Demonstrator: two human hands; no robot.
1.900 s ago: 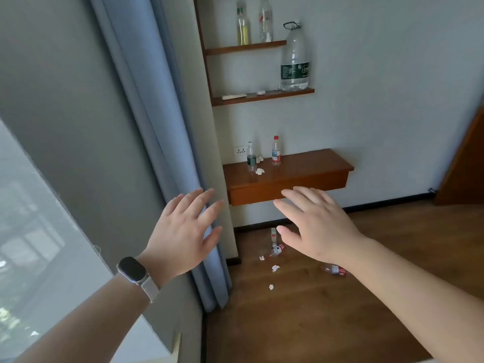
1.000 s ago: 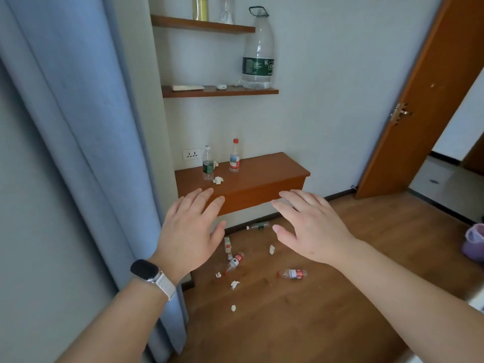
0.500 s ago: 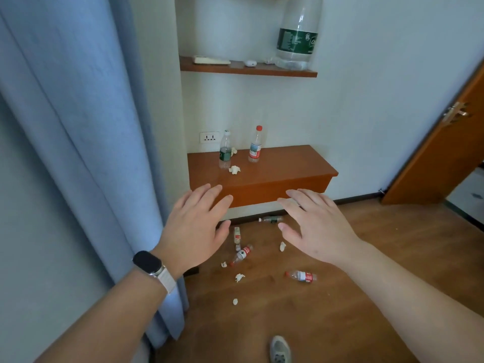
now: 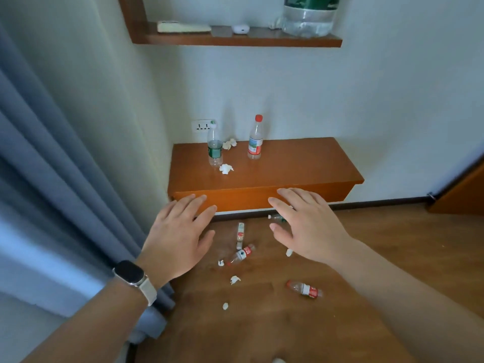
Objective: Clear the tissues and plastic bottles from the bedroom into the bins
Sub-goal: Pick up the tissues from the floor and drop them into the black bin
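Head camera looks down on two hands held out in the air, palms down. The left hand [image 4: 178, 239], with a dark watch [image 4: 130, 273] on its wrist, and the right hand [image 4: 309, 226] both have straight, spread fingers and hold nothing. Beyond them a wall-mounted wooden surface [image 4: 301, 163] carries two upright clear plastic bottles. The green-label bottle [image 4: 215, 149] stands near the left end below a wall socket [image 4: 201, 126], and the red-cap bottle [image 4: 255, 142], with a red and white label, stands to its right. A crumpled white front tissue [image 4: 225, 169] lies just before the green-label bottle, and a back tissue [image 4: 230, 144] sits behind it by the wall. On the wooden floor [image 4: 262, 331] below, more small clear bottles lie on their sides. A slim floor bottle [image 4: 240, 233] points toward the wall and a slanted floor bottle [image 4: 242, 254] with a red label lies just beside its near end. A lone floor bottle [image 4: 305, 289], also red-labelled, lies well apart to the right. A half-hidden bottle [image 4: 277, 218] is mostly covered by the right hand's fingers. Small white wads are scattered among them: a cap-side wad [image 4: 221, 263], a middle wad [image 4: 235, 279], a nearest wad [image 4: 225, 306] and a right wad [image 4: 289, 252] at the edge of the right hand. Above, a shelf [image 4: 235, 40] bears a large clear jug [image 4: 307, 19] with a green label. A blue curtain [image 4: 52, 179] hangs at the left.
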